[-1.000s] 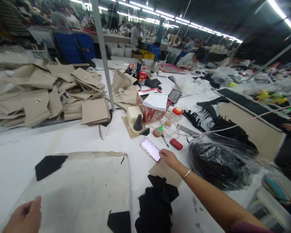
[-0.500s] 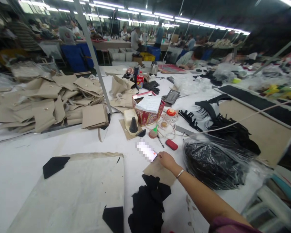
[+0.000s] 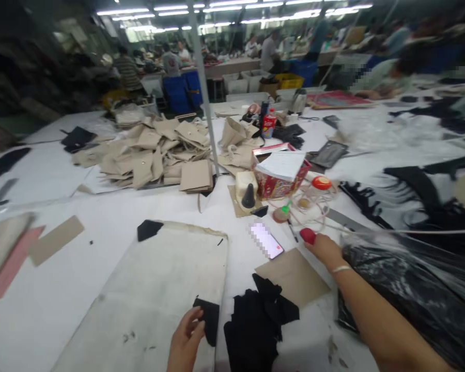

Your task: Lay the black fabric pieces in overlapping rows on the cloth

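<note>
My right hand (image 3: 325, 250) is closed round a small red case (image 3: 307, 236), right of the lit phone (image 3: 266, 240). At the bottom centre my left hand (image 3: 186, 336) touches the edge of a black fabric piece (image 3: 210, 321) with its fingers bent. That piece rests on a large pale board (image 3: 139, 294), where another black piece (image 3: 149, 229) lies at the top corner. Between my hands are a pile of black pieces (image 3: 251, 330) and a beige sheet (image 3: 294, 279).
A red box (image 3: 279, 186) with papers, a glue bottle (image 3: 282, 213) and a black cone (image 3: 248, 196) stand beyond the phone. Beige pieces (image 3: 143, 168) are heaped behind a metal pole (image 3: 203, 88). A plastic bag (image 3: 406, 294) lies beside my right arm.
The view has swung left. My right hand has moved from beside the phone to the red case and taken hold of it. My left hand has come into view at the black piece.
</note>
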`<action>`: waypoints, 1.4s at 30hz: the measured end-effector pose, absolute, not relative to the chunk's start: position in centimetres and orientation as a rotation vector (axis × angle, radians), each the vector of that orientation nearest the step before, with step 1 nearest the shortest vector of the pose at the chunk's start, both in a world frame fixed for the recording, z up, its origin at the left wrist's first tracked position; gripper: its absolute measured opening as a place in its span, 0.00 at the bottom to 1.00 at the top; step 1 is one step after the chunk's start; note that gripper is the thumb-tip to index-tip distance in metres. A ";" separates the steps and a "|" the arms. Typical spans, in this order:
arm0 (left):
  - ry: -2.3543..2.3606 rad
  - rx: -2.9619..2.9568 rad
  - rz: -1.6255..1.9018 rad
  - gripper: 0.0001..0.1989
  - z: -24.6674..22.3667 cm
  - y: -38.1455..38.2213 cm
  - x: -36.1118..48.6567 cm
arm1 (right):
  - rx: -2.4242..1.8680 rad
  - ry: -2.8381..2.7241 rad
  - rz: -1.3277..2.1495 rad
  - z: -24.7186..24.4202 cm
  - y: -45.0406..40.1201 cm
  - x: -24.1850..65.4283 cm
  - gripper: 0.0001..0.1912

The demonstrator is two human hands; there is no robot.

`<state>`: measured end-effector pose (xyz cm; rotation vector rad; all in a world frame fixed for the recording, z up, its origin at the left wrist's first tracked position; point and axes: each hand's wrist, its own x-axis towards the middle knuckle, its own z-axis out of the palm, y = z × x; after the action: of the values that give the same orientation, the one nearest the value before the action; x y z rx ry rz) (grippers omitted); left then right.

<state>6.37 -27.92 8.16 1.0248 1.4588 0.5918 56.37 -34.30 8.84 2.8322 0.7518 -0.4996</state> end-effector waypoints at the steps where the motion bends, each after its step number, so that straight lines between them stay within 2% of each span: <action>1: 1.412 1.024 0.577 0.25 8.6 -27.9 7.2 | 2.833 0.819 -0.438 9.2 -34.2 56.0 0.23; 2: 1.358 1.010 0.545 0.26 9.1 -27.8 8.1 | 2.859 0.875 -0.380 9.6 -34.1 55.2 0.24; 4: 1.263 0.932 0.499 0.27 10.4 -27.7 10.0 | 2.937 1.016 -0.509 10.9 -33.7 52.3 0.27; 7: 1.105 0.699 0.599 0.30 12.5 -27.8 13.1 | 2.928 1.548 -1.160 13.4 -32.8 44.2 0.24; 10: 0.886 0.579 0.647 0.29 13.8 -27.7 15.0 | 2.489 1.972 -1.967 15.2 -31.8 34.6 0.18; 12: 0.837 0.590 0.689 0.25 13.9 -27.5 15.0 | 2.236 2.023 -2.286 15.5 -31.0 30.0 0.19; 14: 0.865 0.641 0.777 0.22 13.5 -27.0 14.0 | 2.153 2.017 -2.396 15.3 -30.0 27.3 0.20; 18: 0.943 0.705 0.947 0.20 12.7 -26.0 11.3 | 2.260 2.102 -2.168 14.8 -28.1 25.4 0.20; 22: 0.822 0.504 1.012 0.17 13.6 -24.8 9.5 | 2.367 2.420 -1.610 14.9 -27.2 24.0 0.22; 25: 0.786 0.335 0.923 0.19 14.7 -23.7 8.4 | 2.187 2.883 -1.106 14.6 -26.8 23.1 0.19; 27: 0.809 0.296 0.800 0.17 15.1 -23.3 7.7 | 2.026 3.122 -0.815 14.1 -26.6 22.8 0.17; 30: 0.790 0.279 0.656 0.16 15.1 -23.3 7.1 | 1.900 3.277 -0.546 13.7 -26.4 22.8 0.16; 33: 0.758 0.284 0.669 0.18 14.9 -23.5 6.8 | 1.833 3.295 -0.565 14.4 -26.6 23.0 0.13; 36: 0.732 0.308 0.752 0.20 14.7 -23.5 6.6 | 1.813 3.206 -0.813 15.7 -27.0 23.1 0.15; 39: 0.730 0.343 0.787 0.19 14.5 -23.3 6.4 | 2.016 2.990 -1.131 16.5 -26.8 22.9 0.09; 42: 0.767 0.379 0.789 0.18 14.3 -23.6 6.7 | 2.213 2.681 -1.256 16.1 -26.0 22.4 0.07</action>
<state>6.67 -23.61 14.35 0.3793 0.7673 0.7888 22.43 -25.95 16.09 2.2134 2.6808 -1.2562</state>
